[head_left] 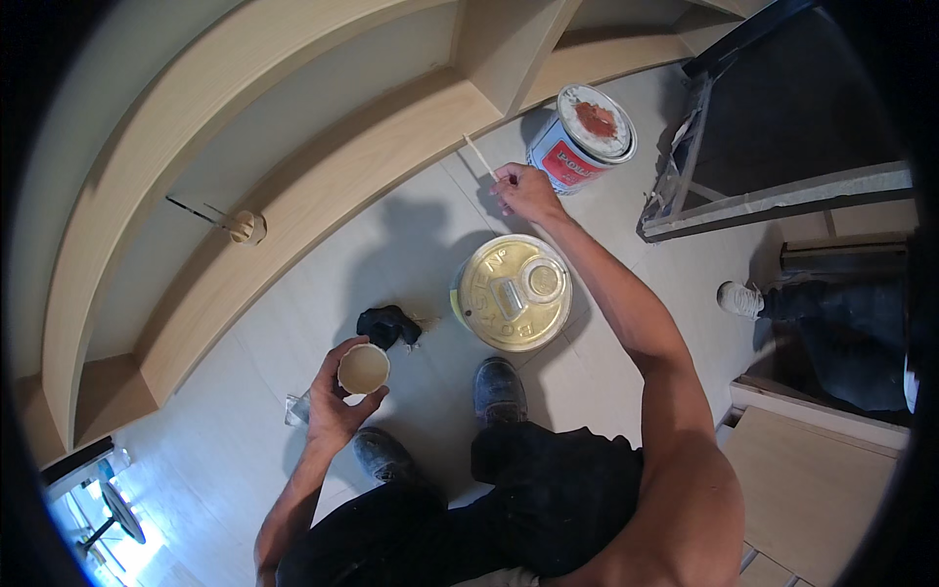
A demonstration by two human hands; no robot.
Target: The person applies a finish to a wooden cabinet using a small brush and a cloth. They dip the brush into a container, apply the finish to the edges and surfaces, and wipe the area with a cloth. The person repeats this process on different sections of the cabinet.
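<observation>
Floor tiles carry a gold tin (514, 292) between the hands: left hand (337, 396) grips a cup (364, 369), right hand (526, 191) pinches an up-left-pointing stick (479, 157).

View: single head camera, fisheye, edges bent and dark at the rim.
Facing: steeply down at the floor (245, 430) and the person's own legs.
Nearness: hands at arm's length, shelves (323, 186) beyond.

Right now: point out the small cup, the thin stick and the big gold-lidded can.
small cup (364, 369), head view, on its pale contents
thin stick (478, 156), head view, mid-shaft above the right hand
big gold-lidded can (489, 293), head view, bare lid left of the cap
</observation>
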